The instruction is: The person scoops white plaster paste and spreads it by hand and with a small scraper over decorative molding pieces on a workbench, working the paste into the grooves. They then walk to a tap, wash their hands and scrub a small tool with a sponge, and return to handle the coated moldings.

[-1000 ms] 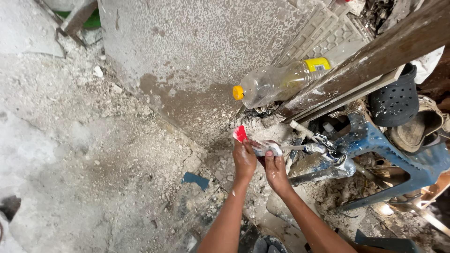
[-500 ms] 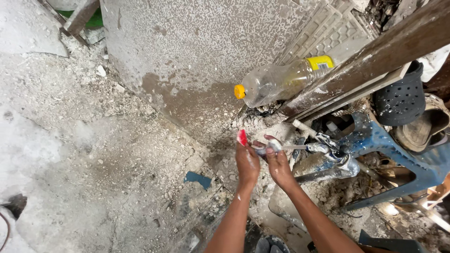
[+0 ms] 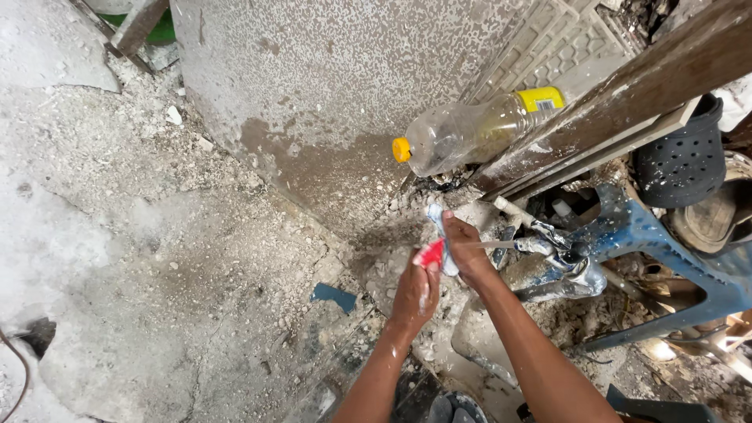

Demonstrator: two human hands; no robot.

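Observation:
My left hand [image 3: 415, 294] and my right hand [image 3: 468, 249] are together at a thin stream of water from a metal tap [image 3: 560, 249]. Between them they hold a small crumpled packet [image 3: 435, 244], red at the left end and white-blue at the top. The left hand pinches the red end; the right hand grips the white part, with the water stream running onto it. Both hands look wet. The tap sits low beside a wet concrete wall [image 3: 329, 94].
A clear plastic bottle [image 3: 470, 133] with a yellow cap lies against a slanted wooden plank [image 3: 627, 102]. A blue plastic stool frame [image 3: 666, 251] and a black perforated clog [image 3: 681, 157] crowd the right. Rubble and a blue shard [image 3: 333, 296] lie on the rough floor.
The view has shifted slightly, and both hands have moved a little toward the tap while working the packet, whose white part now sticks up above the right hand.

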